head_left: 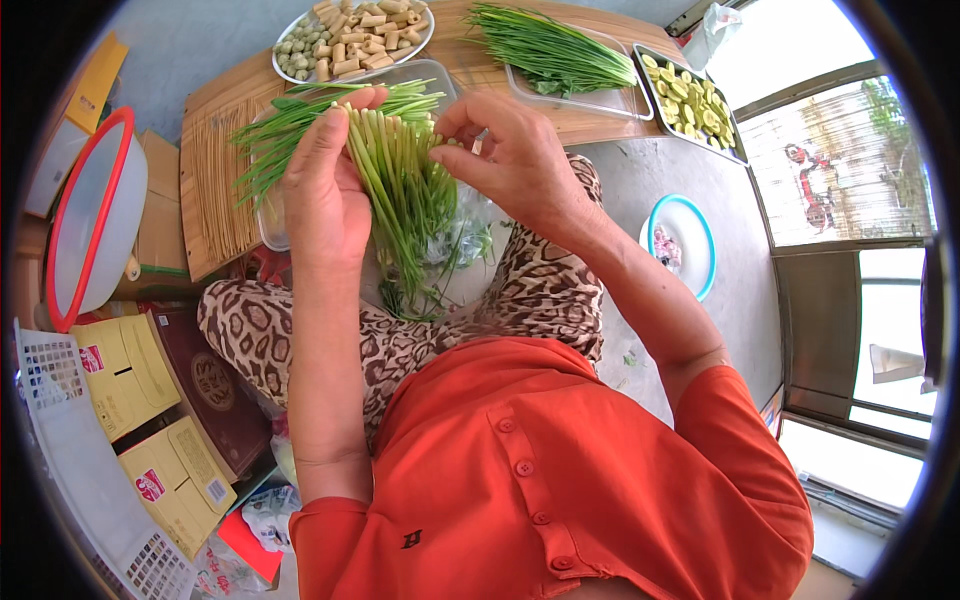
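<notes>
Presently I list: stemmed leafy greens [405, 190], held at the worktop's [455, 42] near edge; left hand [333, 190], fingers clamped round the stems; right hand [522, 160], thumb beside forefinger, grip uncertain. I'd advise light pressure, with stem ends level.

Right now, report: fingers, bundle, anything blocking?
Left fingers holding green bundle. Right fingers at its right edge, grip unclear. Pale ends pointing away. Nothing visibly blocking.

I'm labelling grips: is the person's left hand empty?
No, the left hand holds a bunch of green stalks.
</notes>
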### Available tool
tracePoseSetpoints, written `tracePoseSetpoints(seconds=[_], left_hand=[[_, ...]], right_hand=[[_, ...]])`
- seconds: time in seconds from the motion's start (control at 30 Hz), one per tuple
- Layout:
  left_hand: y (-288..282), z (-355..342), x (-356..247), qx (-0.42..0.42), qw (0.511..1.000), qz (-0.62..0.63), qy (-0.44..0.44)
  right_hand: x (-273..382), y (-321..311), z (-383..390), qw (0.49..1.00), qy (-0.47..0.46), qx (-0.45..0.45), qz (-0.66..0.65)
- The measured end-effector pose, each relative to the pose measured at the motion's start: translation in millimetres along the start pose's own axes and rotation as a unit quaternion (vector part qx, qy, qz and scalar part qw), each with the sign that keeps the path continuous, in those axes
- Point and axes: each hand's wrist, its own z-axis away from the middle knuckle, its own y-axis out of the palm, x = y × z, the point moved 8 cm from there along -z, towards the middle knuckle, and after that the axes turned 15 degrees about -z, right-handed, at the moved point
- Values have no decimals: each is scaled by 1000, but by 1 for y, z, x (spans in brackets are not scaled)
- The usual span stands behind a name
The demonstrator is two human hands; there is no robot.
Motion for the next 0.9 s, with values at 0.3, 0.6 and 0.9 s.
tracePoseSetpoints(seconds=[0.3,0.6,0.9], left_hand=[[2,1,0,-8,1000,3,0],[-11,-2,3,-9,1000,-15,-4],[-12,-3,0,-17,1000,6,2]], right_hand=[[2,0,1,1000,5,-5,7],[3,1,5,999,10,22,-48],[2,-4,8,999,13,-2,-30]])
